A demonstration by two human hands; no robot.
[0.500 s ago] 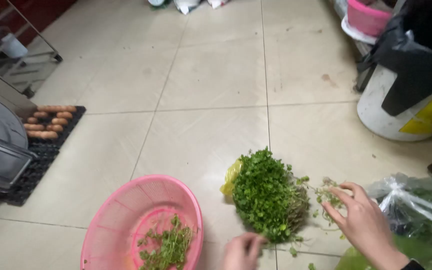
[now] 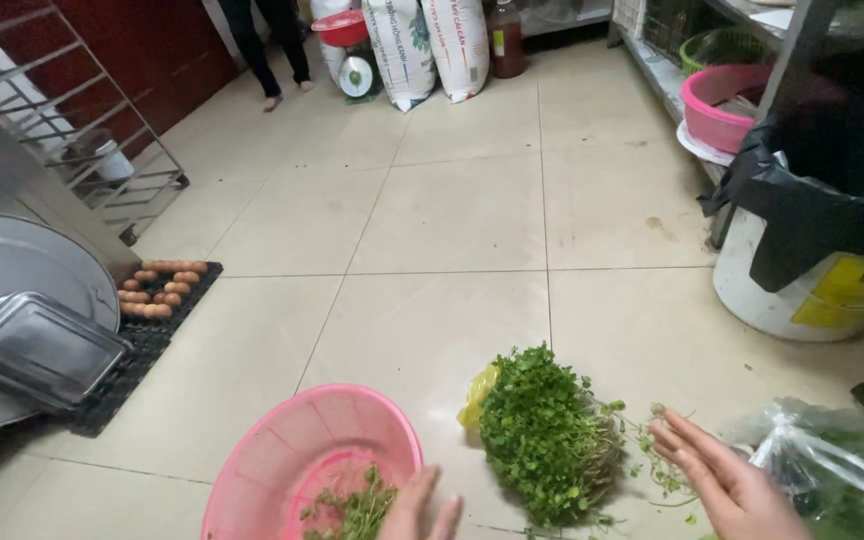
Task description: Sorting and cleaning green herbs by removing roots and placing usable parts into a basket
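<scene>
Pink basket (image 2: 282, 450) by left hand (image 2: 422, 508) holds few sorted sprigs; large greens bunch (image 2: 550, 435) beside right hand (image 2: 727, 478) remains unsorted. Both hands open, empty.

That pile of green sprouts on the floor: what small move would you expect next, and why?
Probably the right hand, open beside the sprout bundle, pinches off another small tuft. The pink basket holds only a few sprigs, loose strands lie by its fingers, and the left hand hovers empty at the basket's rim.

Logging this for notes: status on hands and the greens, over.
Left hand open, at pink basket rim. Right hand open, beside greens bunch, holding nothing. Plastic bag just right of it.
</scene>
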